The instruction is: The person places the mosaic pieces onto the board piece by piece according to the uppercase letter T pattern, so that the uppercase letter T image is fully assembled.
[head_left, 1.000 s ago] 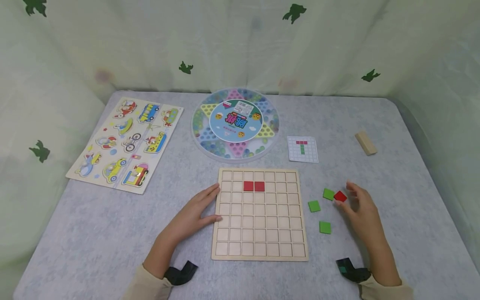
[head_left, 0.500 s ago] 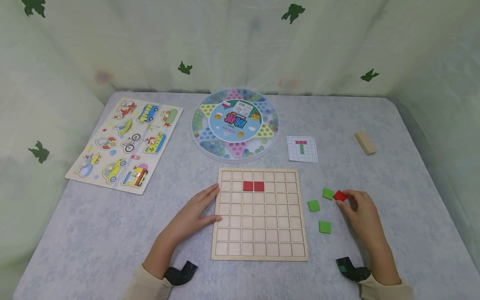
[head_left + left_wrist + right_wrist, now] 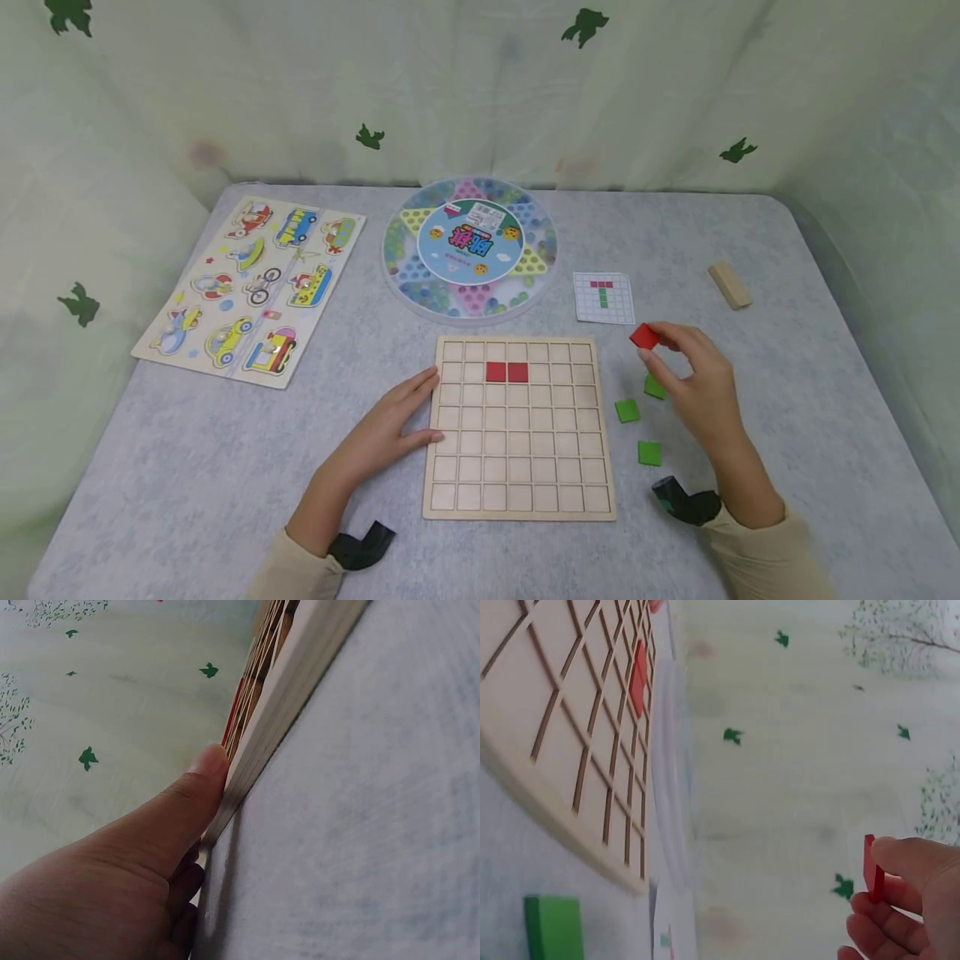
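Observation:
My right hand point(image 3: 699, 387) pinches a red square tile point(image 3: 644, 336) between thumb and fingers, raised above the table to the right of the wooden grid board point(image 3: 521, 502). In the right wrist view the same red tile point(image 3: 871, 868) is seen nearly edge-on. My left hand point(image 3: 384, 429) rests at the board's left edge, thumb and fingertips touching it with the fingers fairly straight; the left wrist view shows the thumb point(image 3: 208, 761) against the rim. Two red tiles point(image 3: 507, 372) lie side by side in the board's second row. Three green tiles point(image 3: 627, 411) lie between board and right hand, one partly hidden by that hand.
A pattern card point(image 3: 604, 298) with a red and green T lies behind the board's right corner. Farther back is a round Chinese checkers box point(image 3: 471, 242). A vehicle picture puzzle point(image 3: 251, 292) lies at left, a small wooden block point(image 3: 730, 285) at right.
My right hand closed its fingers on the red tile beside the green one, then lifted it and moved it forward and left. The left hand has stayed at the board's edge.

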A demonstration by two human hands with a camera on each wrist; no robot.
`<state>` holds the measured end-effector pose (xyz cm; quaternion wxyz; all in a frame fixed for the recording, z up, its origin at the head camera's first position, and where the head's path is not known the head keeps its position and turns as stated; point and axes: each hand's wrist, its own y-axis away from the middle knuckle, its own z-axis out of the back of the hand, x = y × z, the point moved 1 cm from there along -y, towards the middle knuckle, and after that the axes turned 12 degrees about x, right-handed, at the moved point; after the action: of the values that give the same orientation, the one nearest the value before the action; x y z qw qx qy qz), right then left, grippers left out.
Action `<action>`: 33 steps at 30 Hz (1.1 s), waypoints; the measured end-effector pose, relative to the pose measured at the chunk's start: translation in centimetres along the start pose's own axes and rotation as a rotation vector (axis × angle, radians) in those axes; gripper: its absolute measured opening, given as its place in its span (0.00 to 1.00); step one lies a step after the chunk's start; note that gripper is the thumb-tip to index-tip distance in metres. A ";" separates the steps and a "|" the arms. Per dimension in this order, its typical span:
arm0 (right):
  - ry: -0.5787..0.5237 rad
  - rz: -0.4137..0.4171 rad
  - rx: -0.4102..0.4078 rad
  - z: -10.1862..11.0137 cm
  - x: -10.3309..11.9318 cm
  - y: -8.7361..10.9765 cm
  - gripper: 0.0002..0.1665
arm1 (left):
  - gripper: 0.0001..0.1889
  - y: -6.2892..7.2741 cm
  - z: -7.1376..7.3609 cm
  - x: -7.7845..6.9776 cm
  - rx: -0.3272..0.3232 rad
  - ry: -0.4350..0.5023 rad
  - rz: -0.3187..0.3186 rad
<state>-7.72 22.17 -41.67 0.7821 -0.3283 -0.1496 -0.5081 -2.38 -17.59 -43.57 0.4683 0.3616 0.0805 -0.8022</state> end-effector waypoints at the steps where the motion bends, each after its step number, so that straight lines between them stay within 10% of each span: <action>1: -0.035 0.042 -0.004 0.1 1.6 -0.8 0.26 | 0.41 0.0 0.0 0.0 -0.001 0.000 -0.001; 8: -0.184 0.159 0.054 -1.8 7.5 -3.8 0.23 | 0.40 0.0 0.0 0.2 0.003 0.006 -0.005; 21: -0.231 -0.008 0.486 -7.8 6.0 -2.6 0.17 | 0.40 0.0 -0.1 0.2 0.005 0.008 -0.010; 33: -0.203 -0.018 0.531 -8.3 5.4 -2.5 0.16 | 0.41 0.0 -0.1 0.1 0.007 0.002 -0.004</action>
<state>-8.41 12.21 -43.82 0.8171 -0.1596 -0.3581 -0.4226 -2.38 -17.63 -43.72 0.4653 0.3639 0.0790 -0.8030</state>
